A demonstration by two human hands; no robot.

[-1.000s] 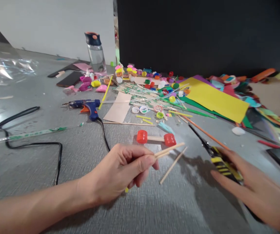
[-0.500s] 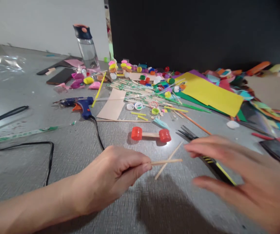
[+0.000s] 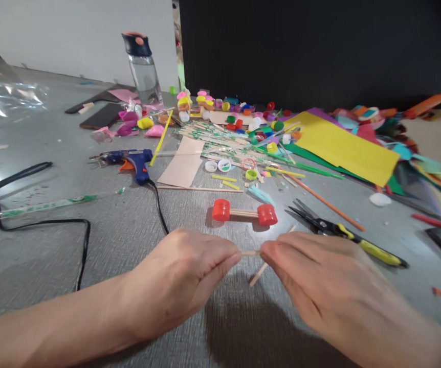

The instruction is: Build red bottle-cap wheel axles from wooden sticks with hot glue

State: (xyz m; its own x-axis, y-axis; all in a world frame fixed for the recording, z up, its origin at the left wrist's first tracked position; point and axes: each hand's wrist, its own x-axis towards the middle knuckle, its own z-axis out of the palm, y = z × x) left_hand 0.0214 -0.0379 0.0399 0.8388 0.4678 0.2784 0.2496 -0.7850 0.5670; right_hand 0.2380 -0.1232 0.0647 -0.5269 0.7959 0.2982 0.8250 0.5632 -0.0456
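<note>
Between my two hands runs a thin wooden stick [image 3: 250,253], only its short middle part showing. My left hand [image 3: 184,286] pinches one end of it between thumb and fingers. The other end is pinched in the closed fingers of my right hand [image 3: 320,281]. Below the held stick, another wooden stick [image 3: 258,275] lies aslant on the table, partly covered by my right hand. Just beyond my hands lies a small dumbbell-like piece [image 3: 243,212], with red bottle caps at both ends joined by wooden sticks.
Scissors [image 3: 343,232] with yellow-black handles lie open-bladed at the right. A blue glue gun [image 3: 138,162] rests at left, its cord [image 3: 159,204] trailing forward. Behind are bundled sticks [image 3: 220,145], yellow sheets [image 3: 339,145], bottle caps and a water bottle [image 3: 146,76].
My right hand has moved left from over the scissors and closed on the free end of the stick. My left hand keeps its pinch. The view has shifted slightly.
</note>
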